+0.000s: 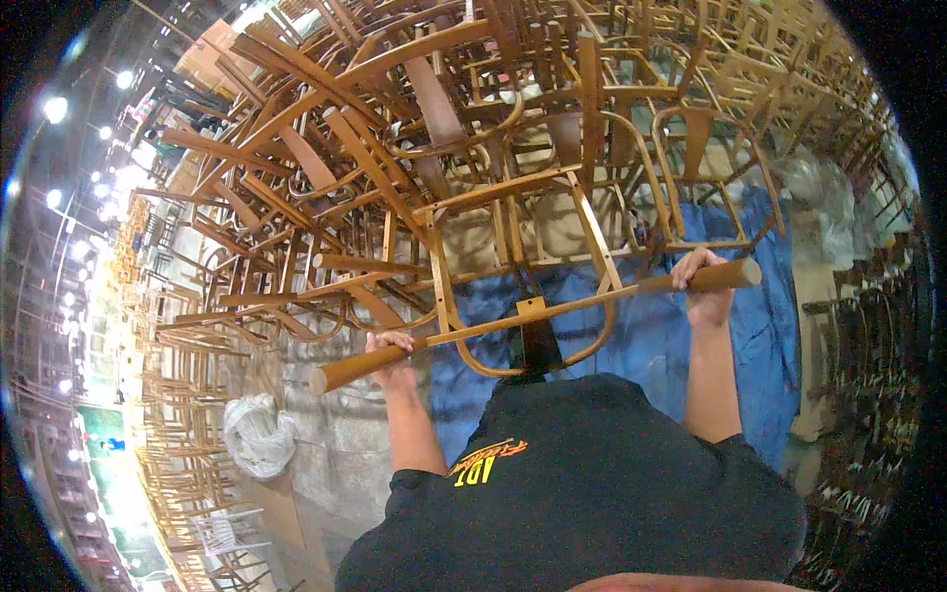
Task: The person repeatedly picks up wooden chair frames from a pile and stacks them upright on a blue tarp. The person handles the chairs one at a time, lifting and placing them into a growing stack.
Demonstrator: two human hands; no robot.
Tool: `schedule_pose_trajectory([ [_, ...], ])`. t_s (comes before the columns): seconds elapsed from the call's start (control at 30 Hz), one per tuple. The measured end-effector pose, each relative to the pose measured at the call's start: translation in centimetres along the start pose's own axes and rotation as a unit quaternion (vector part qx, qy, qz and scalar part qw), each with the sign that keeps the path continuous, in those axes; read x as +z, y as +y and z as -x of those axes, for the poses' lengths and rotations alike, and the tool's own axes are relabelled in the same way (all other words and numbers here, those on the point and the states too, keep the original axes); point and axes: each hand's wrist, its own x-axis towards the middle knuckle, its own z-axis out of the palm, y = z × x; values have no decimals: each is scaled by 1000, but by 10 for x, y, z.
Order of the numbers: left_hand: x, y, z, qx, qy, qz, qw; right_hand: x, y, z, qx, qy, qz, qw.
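A brown wooden chair frame (pixel 493 327) is held in front of my chest, tilted, with its open seat frame facing me and no seat panel in it. My left hand (pixel 392 360) is closed round one of its thick legs, close to the round end. Round the opposite leg wraps my right hand (pixel 702 284), a little farther away and higher in the view. A curved wooden hoop and a dark back panel (pixel 539 340) show below the front bar, partly hidden by my black shirt.
A tangled pile of wooden chair frames (pixel 434 89) rises directly ahead. A blue tarp (pixel 760 335) lies on the floor beneath and to the right. Clear plastic wrapping (pixel 258 436) lies at the left. Rows of stacked chairs (pixel 182 414) run along the left, dark stacked ones (pixel 858 395) along the right.
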Motion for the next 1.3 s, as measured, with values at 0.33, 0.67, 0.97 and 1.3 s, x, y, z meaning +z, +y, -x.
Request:
schedule_pose_trajectory([
  [0.33, -51, -44, -165, -62, -24, 7, 998, 55, 84, -99, 1, 20, 85, 996],
  [0.67, -98, -81, -228, -148, -34, -28, 988, 65, 131, -128, 100, 68, 46, 992],
  [0.97, -84, -103, -250, -129, -13, -70, 989, 41, 148, -157, 150, 55, 31, 987],
  [1.3, -92, -124, -261, -134, 16, -15, 991, 26, 155, -173, 220, 8, 48, 974],
])
